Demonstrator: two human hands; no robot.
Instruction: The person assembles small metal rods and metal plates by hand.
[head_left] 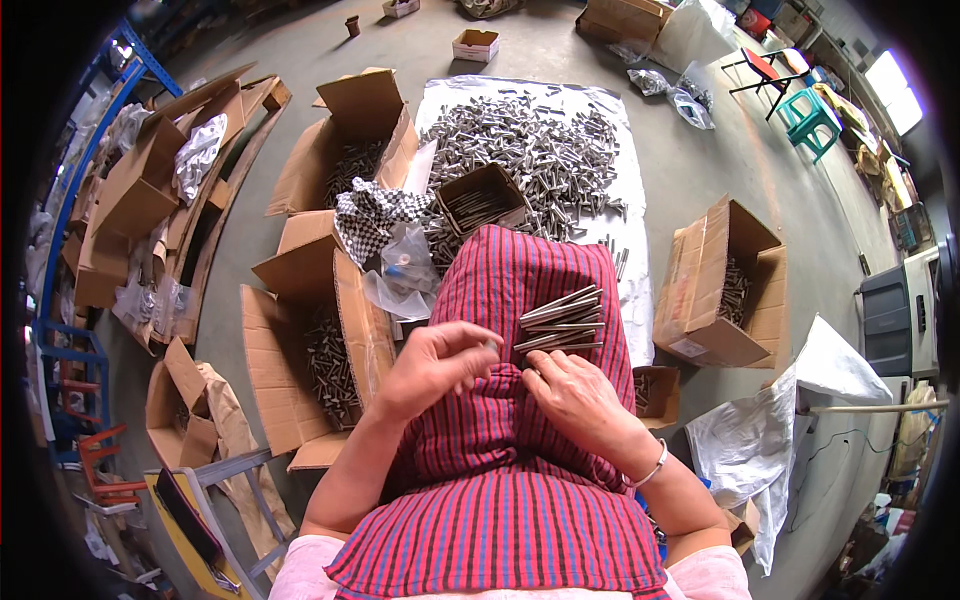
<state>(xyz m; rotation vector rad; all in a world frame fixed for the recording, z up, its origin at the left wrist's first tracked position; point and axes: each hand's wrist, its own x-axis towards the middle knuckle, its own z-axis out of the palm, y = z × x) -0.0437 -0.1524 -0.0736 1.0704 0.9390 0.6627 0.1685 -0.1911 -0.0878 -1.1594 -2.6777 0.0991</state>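
Right grip (pixel 574 388) — near metal rods (pixel 562 322).

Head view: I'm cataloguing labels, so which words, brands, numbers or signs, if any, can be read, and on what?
No text can be read.
Right-hand cardboard box: faint reddish marks, too blurred to read.
Small box near the top: any print is too small.

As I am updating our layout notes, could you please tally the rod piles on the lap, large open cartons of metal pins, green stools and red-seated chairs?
Rod pile: 1
Large open cartons of pins: 3 (far-left carton, near-left carton, right carton)
Green stool: 1
Red-seated chair: 1
Total: 6
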